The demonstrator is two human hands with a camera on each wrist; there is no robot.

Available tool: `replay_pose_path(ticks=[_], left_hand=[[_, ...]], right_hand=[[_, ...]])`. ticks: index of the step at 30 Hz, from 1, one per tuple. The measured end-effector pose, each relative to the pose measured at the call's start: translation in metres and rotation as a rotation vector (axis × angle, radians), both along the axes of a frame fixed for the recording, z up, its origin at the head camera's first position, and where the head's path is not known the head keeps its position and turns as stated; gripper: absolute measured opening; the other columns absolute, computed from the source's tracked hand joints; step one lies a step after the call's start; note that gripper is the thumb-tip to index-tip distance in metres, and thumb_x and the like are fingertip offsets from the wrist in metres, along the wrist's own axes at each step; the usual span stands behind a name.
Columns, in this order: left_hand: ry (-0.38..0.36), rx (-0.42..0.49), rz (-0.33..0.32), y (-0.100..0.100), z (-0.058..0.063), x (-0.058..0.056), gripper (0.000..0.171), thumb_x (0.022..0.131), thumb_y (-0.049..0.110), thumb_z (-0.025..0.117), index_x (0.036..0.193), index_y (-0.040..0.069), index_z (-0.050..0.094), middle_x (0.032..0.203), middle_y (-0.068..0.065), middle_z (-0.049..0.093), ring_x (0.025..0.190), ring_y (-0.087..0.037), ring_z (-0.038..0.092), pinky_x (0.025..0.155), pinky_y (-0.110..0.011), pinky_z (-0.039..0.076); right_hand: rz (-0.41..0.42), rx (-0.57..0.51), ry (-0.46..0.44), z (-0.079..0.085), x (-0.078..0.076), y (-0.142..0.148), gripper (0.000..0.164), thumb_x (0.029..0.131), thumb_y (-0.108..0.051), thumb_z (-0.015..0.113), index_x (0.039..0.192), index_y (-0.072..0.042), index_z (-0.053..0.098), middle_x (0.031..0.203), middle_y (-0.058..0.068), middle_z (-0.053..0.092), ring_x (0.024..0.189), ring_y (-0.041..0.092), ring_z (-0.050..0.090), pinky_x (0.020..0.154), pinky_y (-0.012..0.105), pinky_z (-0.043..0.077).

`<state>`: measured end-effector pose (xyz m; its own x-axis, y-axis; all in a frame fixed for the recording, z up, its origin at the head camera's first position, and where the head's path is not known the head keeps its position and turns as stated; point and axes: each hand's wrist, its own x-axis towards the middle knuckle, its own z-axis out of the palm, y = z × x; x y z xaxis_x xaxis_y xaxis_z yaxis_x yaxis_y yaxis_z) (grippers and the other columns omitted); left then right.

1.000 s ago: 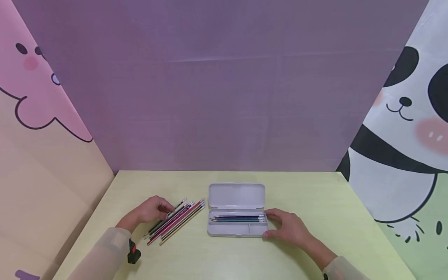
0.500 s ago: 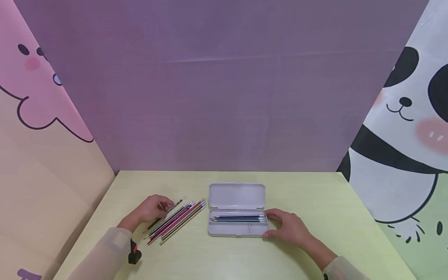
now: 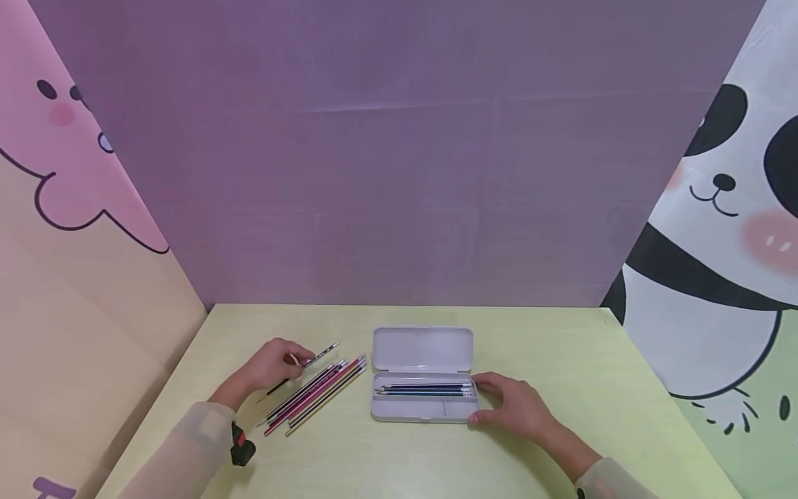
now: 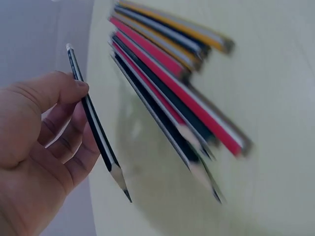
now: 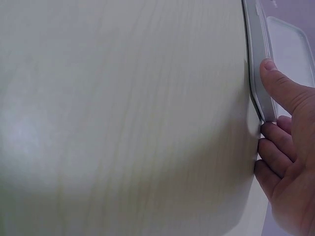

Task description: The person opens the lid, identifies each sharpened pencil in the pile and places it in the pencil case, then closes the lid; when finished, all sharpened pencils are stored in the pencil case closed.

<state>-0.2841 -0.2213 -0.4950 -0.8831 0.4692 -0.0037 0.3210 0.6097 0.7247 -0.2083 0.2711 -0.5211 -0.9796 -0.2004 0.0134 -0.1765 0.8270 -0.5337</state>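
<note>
Here's the left hand (image 3: 274,364), thumb and fingers pinching a slim black pencil with pale stripes and a whitish end (image 4: 95,125), its sharpened dark tip angled down towards the near left side of the table. That pencil sits just beside, and apart from, the slanting bundle of black, red and yellow-striped pencils (image 3: 316,396) lying on the pale yellow wood-grain table (image 3: 561,360). Over to the right hand (image 3: 514,405): thumb against the front edge, bent fingers at the end, and it's gripping the right end of the pale grey-white rectangular pencil case (image 3: 405,418). The case lies right of the bundle, lid (image 3: 422,348) folded back on the far side, and in its long rear compartment rest several dark blue pencils (image 3: 424,393), tips pointing left. Up front, a small divider (image 3: 444,407) splits the narrower section. Behind it all hangs a creased purple cloth (image 3: 399,152).
</note>
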Motion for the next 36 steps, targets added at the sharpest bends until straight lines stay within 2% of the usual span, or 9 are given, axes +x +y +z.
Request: replay_pose_path(ticks=[5, 9, 17, 20, 27, 32, 36], left_hand=[[-0.002, 0.041, -0.036, 0.021, 0.012, 0.002, 0.031, 0.093, -0.003, 0.065, 0.123, -0.002, 0.072, 0.107, -0.021, 0.072, 0.088, -0.018, 0.065, 0.072, -0.026, 0.054], [-0.027, 0.056, -0.071, 0.048, 0.020, 0.002, 0.030, 0.094, -0.003, 0.067, 0.123, 0.000, 0.073, 0.110, -0.020, 0.071, 0.090, -0.018, 0.065, 0.075, -0.025, 0.056], [-0.040, 0.060, -0.205, 0.115, 0.026, -0.003, 0.032, 0.094, -0.001, 0.067, 0.123, 0.010, 0.076, 0.112, -0.006, 0.075, 0.094, -0.015, 0.065, 0.080, -0.027, 0.055], [-0.041, 0.061, -0.234, 0.139, 0.024, -0.006, 0.032, 0.094, -0.002, 0.067, 0.121, 0.012, 0.077, 0.110, -0.006, 0.076, 0.094, -0.014, 0.064, 0.080, -0.027, 0.054], [-0.074, 0.115, -0.298, 0.182, 0.008, -0.015, 0.031, 0.092, -0.004, 0.069, 0.116, 0.014, 0.079, 0.102, -0.010, 0.076, 0.087, -0.009, 0.065, 0.076, -0.023, 0.054], [-0.095, 0.103, -0.312, 0.198, -0.002, -0.015, 0.029, 0.091, -0.005, 0.071, 0.114, 0.010, 0.079, 0.100, -0.009, 0.075, 0.086, -0.008, 0.065, 0.077, -0.022, 0.054], [-0.056, 0.051, -0.306, 0.206, -0.008, -0.016, 0.027, 0.088, -0.005, 0.075, 0.111, 0.008, 0.080, 0.099, -0.007, 0.076, 0.087, -0.006, 0.065, 0.080, -0.021, 0.054]], right_hand=[[-0.006, -0.001, 0.005, -0.001, 0.000, 0.000, 0.077, 0.067, -0.047, 0.094, 0.133, -0.018, 0.067, 0.132, 0.005, 0.071, 0.128, 0.037, 0.061, 0.105, 0.057, 0.046], [-0.005, -0.003, 0.003, -0.001, 0.001, 0.001, 0.076, 0.067, -0.047, 0.094, 0.132, -0.017, 0.068, 0.132, 0.006, 0.071, 0.128, 0.038, 0.061, 0.105, 0.057, 0.047], [-0.017, -0.004, -0.009, -0.001, 0.002, 0.002, 0.076, 0.067, -0.047, 0.094, 0.133, -0.020, 0.068, 0.133, 0.004, 0.070, 0.129, 0.036, 0.061, 0.106, 0.057, 0.046], [-0.019, -0.009, -0.012, -0.001, 0.002, 0.002, 0.076, 0.067, -0.047, 0.094, 0.133, -0.020, 0.068, 0.134, 0.004, 0.070, 0.129, 0.036, 0.060, 0.106, 0.057, 0.046], [-0.012, -0.023, 0.003, -0.003, 0.002, 0.002, 0.075, 0.067, -0.046, 0.094, 0.132, -0.019, 0.068, 0.132, 0.004, 0.071, 0.126, 0.036, 0.062, 0.105, 0.057, 0.047], [-0.014, -0.018, 0.004, -0.002, 0.002, 0.001, 0.074, 0.067, -0.046, 0.094, 0.132, -0.019, 0.069, 0.131, 0.003, 0.071, 0.125, 0.035, 0.063, 0.104, 0.057, 0.048], [-0.020, -0.014, 0.004, -0.001, 0.002, 0.001, 0.074, 0.067, -0.045, 0.094, 0.131, -0.019, 0.068, 0.131, 0.004, 0.071, 0.125, 0.036, 0.063, 0.104, 0.057, 0.047]])
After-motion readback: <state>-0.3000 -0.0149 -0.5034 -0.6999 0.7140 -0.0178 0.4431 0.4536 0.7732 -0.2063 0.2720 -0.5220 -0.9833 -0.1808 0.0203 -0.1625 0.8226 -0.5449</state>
